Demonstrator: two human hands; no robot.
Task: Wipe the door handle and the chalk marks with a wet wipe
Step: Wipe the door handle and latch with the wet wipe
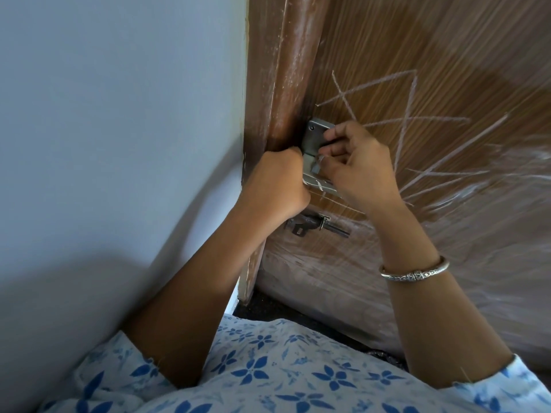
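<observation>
The brown wooden door [387, 55] bears white chalk marks [413, 93], crossed lines right of and below the lock. The metal handle plate [317, 135] sits near the door's left edge, with chalk strokes on its lower part [317, 183]. My left hand [277, 177] is a fist at the door's edge beside the plate; what its fingers hold is hidden. My right hand [354, 168] has its fingers curled round the door handle [314, 166] at the plate. A small whitish bit shows at its fingertips; I cannot tell whether it is the wipe.
A dark sliding bolt [320, 225] is fixed on the door below the handle plate. Clear plastic film [492, 234] covers the lower and right part of the door. A pale wall [119, 114] stands on the left, next to the brown door frame [286, 70].
</observation>
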